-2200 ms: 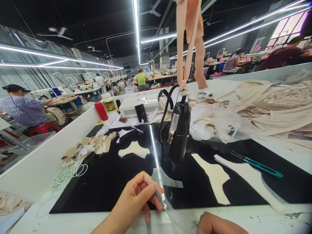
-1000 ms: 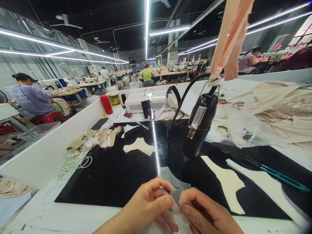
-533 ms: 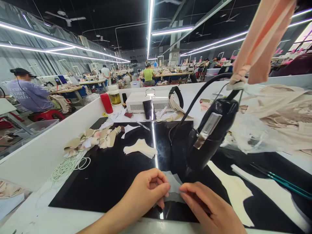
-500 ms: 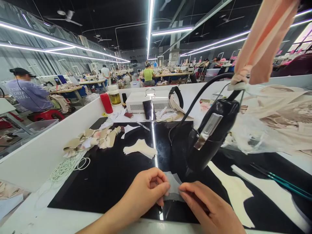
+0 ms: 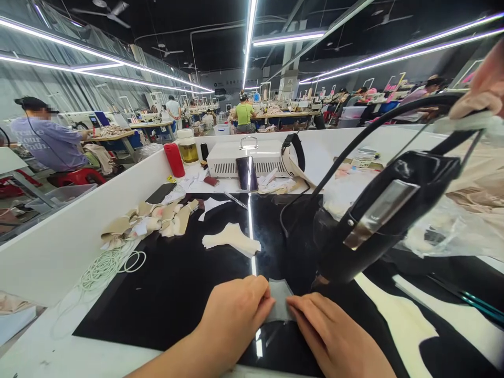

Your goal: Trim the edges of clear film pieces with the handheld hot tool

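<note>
Between my hands a small piece of thin, translucent grey-white fabric (image 5: 281, 302) is held just above the black work surface (image 5: 169, 294). My left hand (image 5: 238, 315) pinches its left edge, fingers curled in and thumb pressed against them. With thumb and fingertips, my right hand (image 5: 333, 328) grips the right edge. A stack of cream cut pieces (image 5: 231, 239) lies beyond my left hand. To the right of my right hand are a long cream cut piece (image 5: 397, 320) and another pale piece (image 5: 464, 320).
A black handheld tool (image 5: 378, 215) hangs from its cable at the right, close over the surface. Beige fabric bits (image 5: 157, 218) and coiled pale green cord (image 5: 104, 268) lie left. At the back stand a white metal box (image 5: 224, 160), a phone (image 5: 247, 173) and a red cone (image 5: 174, 160).
My left hand has turned over, its fingers closing further at the fabric's edge. The hanging black tool has swung to the right in view.
</note>
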Demonstrator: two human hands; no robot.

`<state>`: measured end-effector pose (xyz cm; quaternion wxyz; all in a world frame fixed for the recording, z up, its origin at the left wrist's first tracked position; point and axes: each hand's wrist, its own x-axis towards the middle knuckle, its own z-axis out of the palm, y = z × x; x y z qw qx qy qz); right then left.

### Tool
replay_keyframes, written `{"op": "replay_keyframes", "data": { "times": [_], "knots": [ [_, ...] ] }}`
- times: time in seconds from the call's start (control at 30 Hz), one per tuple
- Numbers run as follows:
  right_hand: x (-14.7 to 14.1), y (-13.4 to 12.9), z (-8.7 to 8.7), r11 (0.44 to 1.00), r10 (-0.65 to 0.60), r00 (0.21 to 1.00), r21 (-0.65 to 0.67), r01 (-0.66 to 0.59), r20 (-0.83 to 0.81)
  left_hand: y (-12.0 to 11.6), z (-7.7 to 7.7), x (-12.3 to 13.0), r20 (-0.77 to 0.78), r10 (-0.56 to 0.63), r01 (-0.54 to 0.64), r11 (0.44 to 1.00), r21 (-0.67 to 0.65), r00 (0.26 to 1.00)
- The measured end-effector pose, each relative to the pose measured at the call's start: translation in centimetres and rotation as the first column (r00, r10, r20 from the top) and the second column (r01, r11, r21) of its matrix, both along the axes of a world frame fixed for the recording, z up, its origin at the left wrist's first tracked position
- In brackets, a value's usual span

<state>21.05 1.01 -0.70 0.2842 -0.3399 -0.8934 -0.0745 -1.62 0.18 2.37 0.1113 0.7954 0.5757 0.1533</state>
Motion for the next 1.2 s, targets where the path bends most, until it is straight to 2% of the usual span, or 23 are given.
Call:
{"op": "replay_keyframes", "data": {
  "times": [0.07, 0.2, 0.4, 0.73, 0.93, 1.0, 1.07, 1.2],
  "knots": [
    [0.0, -0.1, -0.1, 0.999, -0.029, 0.999, 0.024, 0.029, 0.013, 0.0, -0.2, 0.0, -0.023, -0.018, 0.019, 1.0, 0.019, 1.0],
    [0.0, -0.3, -0.4, 0.994, -0.098, 0.995, -0.044, 0.098, -0.007, 0.0, -0.4, 0.0, -0.039, -0.029, 0.03, 0.999, 0.029, 0.999],
    [-0.1, -0.3, -1.3, 0.992, -0.112, 0.992, -0.071, 0.109, -0.052, 0.1, -0.3, -0.1, -0.04, -0.025, 0.026, 0.999, 0.036, 0.999],
    [-0.8, -0.9, -1.1, 0.977, -0.195, 0.978, -0.104, 0.186, -0.079, 0.1, -0.3, -0.2, -0.062, -0.027, 0.031, 0.997, 0.069, 0.998],
    [-0.7, -0.6, -1.5, 0.976, -0.187, 0.978, -0.127, 0.175, -0.088, 0.1, -0.3, -0.4, -0.074, -0.03, 0.036, 0.995, 0.091, 0.997],
    [-0.6, -0.4, -1.5, 0.983, -0.161, 0.984, -0.103, 0.153, -0.076, 0.0, -0.4, -0.5, -0.08, -0.038, 0.048, 0.99, 0.13, 0.996],
    [-0.7, -0.3, -1.4, 0.988, -0.145, 0.988, -0.065, 0.142, -0.058, 0.0, -0.4, -0.4, -0.116, -0.047, 0.073, 0.971, 0.229, 0.992],
    [-1.4, -0.3, -0.6, 0.989, -0.142, 0.989, 0.024, 0.143, -0.048, -0.3, -0.2, 0.1, -0.219, -0.142, 0.228, 0.868, 0.441, 0.965]
  ]
}}
